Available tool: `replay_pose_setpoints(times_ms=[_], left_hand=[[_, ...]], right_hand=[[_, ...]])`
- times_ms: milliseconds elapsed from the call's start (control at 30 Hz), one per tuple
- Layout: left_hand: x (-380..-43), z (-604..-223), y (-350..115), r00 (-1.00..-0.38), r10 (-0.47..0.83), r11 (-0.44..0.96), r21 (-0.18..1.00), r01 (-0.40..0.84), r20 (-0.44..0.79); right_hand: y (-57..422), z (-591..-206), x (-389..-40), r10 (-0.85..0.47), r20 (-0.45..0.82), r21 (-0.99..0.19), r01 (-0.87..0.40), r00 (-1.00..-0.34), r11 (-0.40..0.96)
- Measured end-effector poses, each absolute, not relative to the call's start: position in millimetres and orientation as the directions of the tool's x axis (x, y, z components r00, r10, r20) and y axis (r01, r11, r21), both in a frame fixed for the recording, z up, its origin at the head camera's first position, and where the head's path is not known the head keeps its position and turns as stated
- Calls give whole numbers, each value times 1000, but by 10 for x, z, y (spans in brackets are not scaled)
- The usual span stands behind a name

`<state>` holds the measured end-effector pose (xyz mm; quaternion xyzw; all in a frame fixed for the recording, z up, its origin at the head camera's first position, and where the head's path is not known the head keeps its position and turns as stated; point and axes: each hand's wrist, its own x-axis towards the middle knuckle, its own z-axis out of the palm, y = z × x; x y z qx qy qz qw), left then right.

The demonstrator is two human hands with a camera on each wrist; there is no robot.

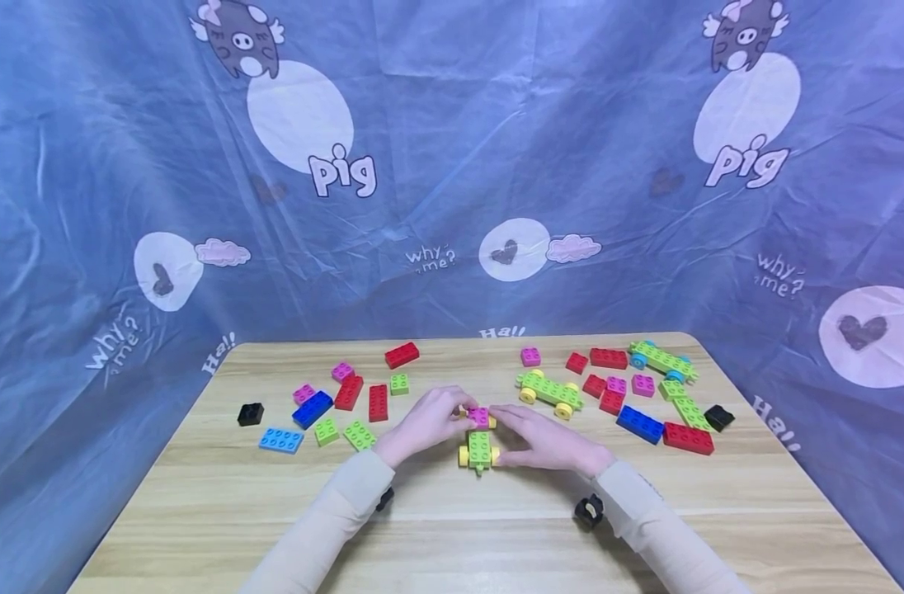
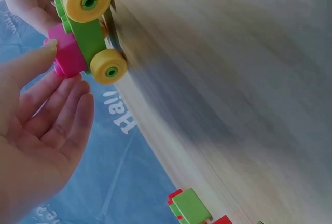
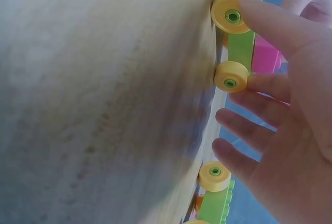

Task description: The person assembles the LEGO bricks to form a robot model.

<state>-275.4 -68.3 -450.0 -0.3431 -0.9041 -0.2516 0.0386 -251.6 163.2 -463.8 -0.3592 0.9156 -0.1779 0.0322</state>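
Pinching with thumb and fingers, the left hand (image 1: pixel 428 421) holds a bright pink studded plastic brick (image 1: pixel 478 417), which sits on the far end of a light green plastic car base with yellow wheels (image 1: pixel 479 450). This car base stands on the pale wooden table (image 1: pixel 452 544), near the middle of its width, its small hitch pointing to the near side. The right hand (image 1: pixel 547 439) is unclenched: its fingers are rather straight, with the thumb touching the nearer wheel and the forefinger at the farther one. Whether the brick is pressed fully down, I cannot tell.

Toward the near side, bare wood gives wide room between the forearms. On the left, the room is narrower, because a light green rectangular plastic brick (image 1: pixel 360 436) lies just beside the left wrist. A second light green car base with yellow wheels (image 1: pixel 548 392) stands beyond the right hand. One black plastic block (image 1: pixel 719 417) lies close to the table's right edge. Behind the far edge hangs a blue printed cloth (image 1: pixel 452 165).
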Motion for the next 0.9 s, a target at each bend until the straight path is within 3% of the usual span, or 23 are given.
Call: replay_pose_setpoints(times_ms=[267,600,900], left_hand=[[-2756,-4491,-735,-763,614,617,480,623,202],[-2767,-4504,-739,-818,550,658,514,550,171],[-2784,-4496,-732,-815,555,665,500,555,166]], right_hand=[[1634,-4627,-2513,-661,46,-354,-631,-749,690],[1626,-4627,-2514,-661,30,-370,-622,-750,689],[1638,-4607,-2522,-680,62,-348,-654,-731,671]])
